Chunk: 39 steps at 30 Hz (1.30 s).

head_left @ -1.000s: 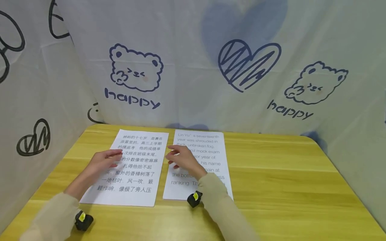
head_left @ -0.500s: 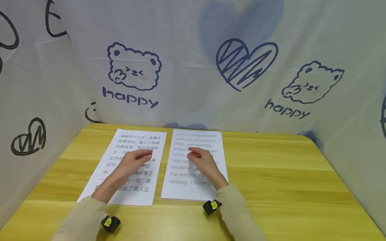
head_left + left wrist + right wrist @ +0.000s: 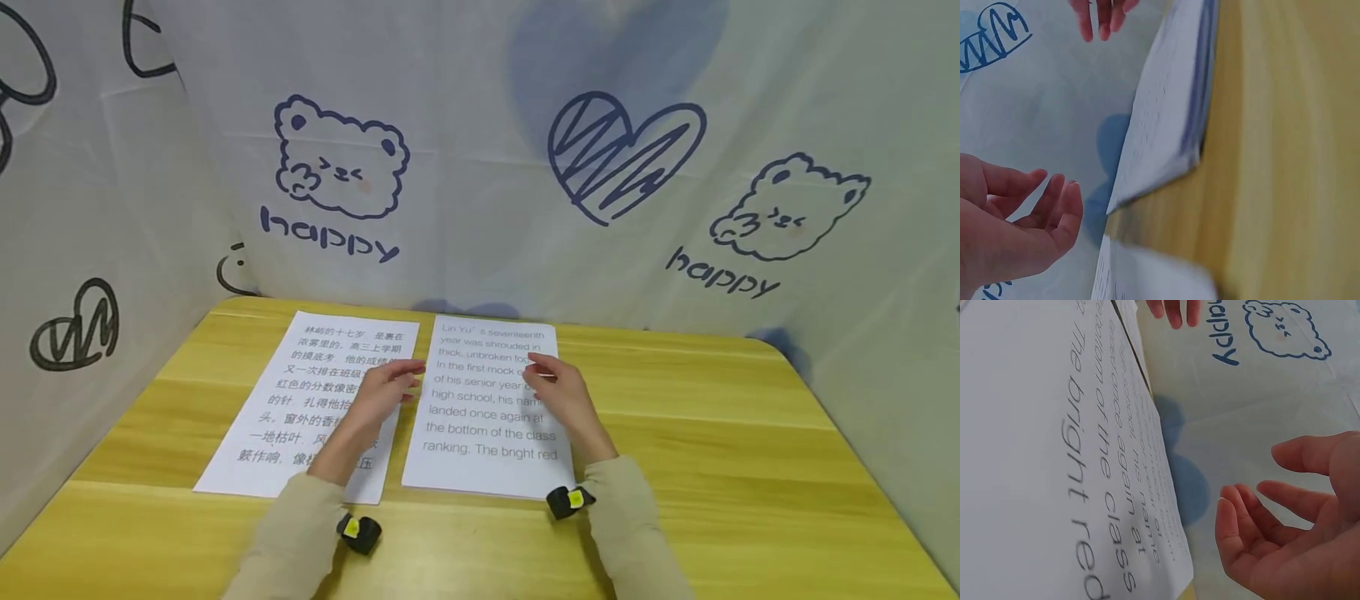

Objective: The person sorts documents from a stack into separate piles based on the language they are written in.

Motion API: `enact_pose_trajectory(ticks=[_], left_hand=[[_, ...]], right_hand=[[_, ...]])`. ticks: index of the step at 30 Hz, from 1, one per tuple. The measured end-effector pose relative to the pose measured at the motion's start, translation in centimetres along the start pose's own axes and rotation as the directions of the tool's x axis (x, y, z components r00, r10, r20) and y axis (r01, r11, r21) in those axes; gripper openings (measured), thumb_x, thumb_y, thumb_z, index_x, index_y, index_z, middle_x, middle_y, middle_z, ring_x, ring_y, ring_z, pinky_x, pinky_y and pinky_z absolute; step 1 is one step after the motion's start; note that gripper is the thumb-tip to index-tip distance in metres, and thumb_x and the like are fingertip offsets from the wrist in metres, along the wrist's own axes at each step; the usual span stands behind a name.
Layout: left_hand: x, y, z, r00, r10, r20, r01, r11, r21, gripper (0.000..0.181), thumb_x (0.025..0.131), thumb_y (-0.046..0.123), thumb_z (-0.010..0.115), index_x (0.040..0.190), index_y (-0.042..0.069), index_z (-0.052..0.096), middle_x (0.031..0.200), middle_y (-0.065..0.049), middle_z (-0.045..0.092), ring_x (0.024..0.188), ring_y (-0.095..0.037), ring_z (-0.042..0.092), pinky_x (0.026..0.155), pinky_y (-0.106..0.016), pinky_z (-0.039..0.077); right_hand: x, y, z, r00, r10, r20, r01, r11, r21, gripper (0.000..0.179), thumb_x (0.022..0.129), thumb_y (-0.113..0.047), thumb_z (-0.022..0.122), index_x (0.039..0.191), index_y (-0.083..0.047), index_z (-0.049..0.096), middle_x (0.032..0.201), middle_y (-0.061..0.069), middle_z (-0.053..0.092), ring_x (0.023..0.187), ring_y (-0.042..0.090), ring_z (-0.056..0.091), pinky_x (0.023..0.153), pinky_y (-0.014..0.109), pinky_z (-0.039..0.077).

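1. On the worktop [image 3: 697,467], the page of Chinese print [image 3: 300,408] lies left of the middle, slanted roughly along the worktop's left edge, its top near the far edge.
2. Just to its right lies the stack of English-printed paper [image 3: 480,425], also near the far edge, with a narrow strip of bare wood between the two. The left wrist view shows several layers along the stack's side; the thickness under the Chinese print I cannot tell.
3. The left hand [image 3: 381,393] hovers over the right part of the Chinese page, fingers loosely bent, thumb apart, pinching nothing; its fingertips reach toward the gap.
4. The right hand [image 3: 561,396] hovers over the right side of the English stack, fingers loosely curled, thumb standing off from them, also holding nothing.
5. Both hands look lifted clear of the paper, so any touch should probably start gently, with flat fingertips on the margins rather than the print.
6. Handled well, the stack would be taken by opposite sides with even pressure, since loose layers could slide out of line.
7. The narrow gap calls for care: a sleeve [image 3: 292,533] or knuckle dragged low could push the Chinese page askew.
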<state>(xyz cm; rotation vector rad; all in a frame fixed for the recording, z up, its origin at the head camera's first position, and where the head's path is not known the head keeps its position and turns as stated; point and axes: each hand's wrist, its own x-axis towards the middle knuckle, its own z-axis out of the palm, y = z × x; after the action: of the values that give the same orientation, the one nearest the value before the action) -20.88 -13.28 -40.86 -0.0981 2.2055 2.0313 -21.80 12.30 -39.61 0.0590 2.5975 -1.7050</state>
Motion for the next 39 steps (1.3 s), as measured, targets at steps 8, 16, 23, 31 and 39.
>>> enact_pose_trajectory(ticks=[8,16,23,31,39], left_hand=[[1.4,0.6,1.9,0.998,-0.023,-0.056,0.024,1.0,0.012,0.039,0.098,0.005,0.048,0.136,-0.004,0.05,0.134,-0.021,0.052,0.115,-0.033,0.052,0.096,-0.04,0.046],[1.8,0.2,1.6,0.996,-0.074,-0.051,0.08,0.988,0.131,0.04,0.1,0.01,0.046,0.138,0.0,0.05,0.135,-0.02,0.05,0.116,-0.033,0.051,0.1,-0.042,0.041],[2.0,-0.2,1.5,0.992,-0.103,-0.076,0.111,0.987,0.117,0.039,0.099,0.008,0.048,0.136,-0.002,0.051,0.132,-0.022,0.052,0.114,-0.031,0.052,0.097,-0.04,0.043],[1.8,-0.5,1.5,0.992,-0.109,-0.062,0.121,0.961,0.247,0.043,0.096,0.009,0.054,0.137,-0.005,0.049,0.133,-0.024,0.051,0.119,-0.033,0.05,0.1,-0.041,0.042],[1.6,-0.9,1.6,0.996,-0.083,-0.032,0.088,0.915,0.394,0.046,0.093,0.01,0.058,0.136,-0.006,0.05,0.127,-0.022,0.055,0.109,-0.03,0.053,0.094,-0.04,0.045]], right_hand=[[0.7,1.5,-2.3,0.999,0.054,-0.009,-0.053,0.995,0.087,0.048,0.096,-0.008,0.057,0.141,0.003,0.045,0.119,0.019,0.053,0.103,0.034,0.057,0.079,0.032,0.056],[1.3,3.0,-4.1,0.999,0.028,0.019,-0.028,1.0,-0.002,0.049,0.097,-0.01,0.055,0.141,0.007,0.042,0.125,0.025,0.052,0.106,0.036,0.058,0.084,0.04,0.054],[1.4,3.9,-4.7,0.998,0.047,0.034,-0.036,0.965,-0.261,0.05,0.097,-0.02,0.057,0.137,0.008,0.047,0.127,0.025,0.057,0.113,0.036,0.055,0.09,0.044,0.048],[1.5,4.5,-4.3,0.992,0.108,0.058,-0.091,0.965,-0.245,0.051,0.096,-0.017,0.059,0.139,0.007,0.045,0.126,0.024,0.056,0.107,0.033,0.056,0.087,0.041,0.048],[1.8,4.8,-4.0,0.99,0.08,0.115,-0.035,0.935,-0.352,0.052,0.094,-0.016,0.06,0.138,0.007,0.046,0.112,0.018,0.057,0.1,0.031,0.05,0.082,0.038,0.044]])
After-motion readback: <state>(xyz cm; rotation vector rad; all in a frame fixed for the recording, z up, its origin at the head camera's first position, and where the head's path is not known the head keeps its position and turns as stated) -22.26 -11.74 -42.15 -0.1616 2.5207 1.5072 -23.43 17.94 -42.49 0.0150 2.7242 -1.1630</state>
